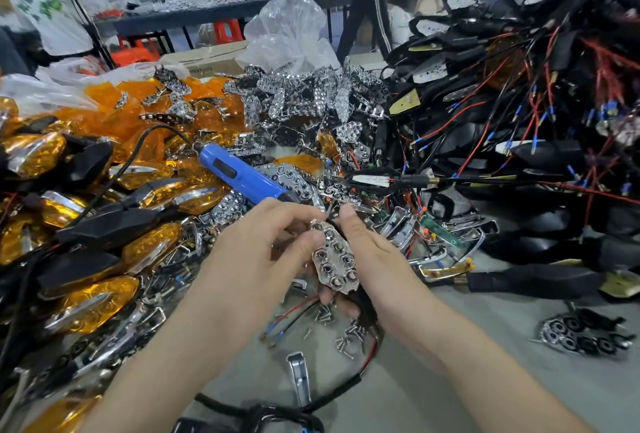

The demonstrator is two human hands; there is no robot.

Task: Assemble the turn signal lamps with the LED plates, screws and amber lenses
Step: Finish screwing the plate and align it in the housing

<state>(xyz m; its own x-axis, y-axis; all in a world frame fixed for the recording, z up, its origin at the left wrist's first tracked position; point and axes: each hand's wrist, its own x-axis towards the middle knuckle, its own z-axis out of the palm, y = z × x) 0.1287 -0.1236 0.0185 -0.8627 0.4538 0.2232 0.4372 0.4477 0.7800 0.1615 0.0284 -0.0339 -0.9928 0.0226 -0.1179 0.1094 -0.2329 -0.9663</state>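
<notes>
Both hands hold one chrome plate (334, 259) between them: the left hand (270, 252) pinches its left edge, the right hand (374, 259) curls round its right side. Loose screws (346, 339) lie on the table (450, 380) just below. A clear plastic bag (291, 34) stands behind the heaps — I cannot tell its contents

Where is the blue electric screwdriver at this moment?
Head view, left of centre: the blue electric screwdriver lies unheld on the parts pile just beyond the left hand, amber lenses on its left, chrome LED plates on its right.
</notes>
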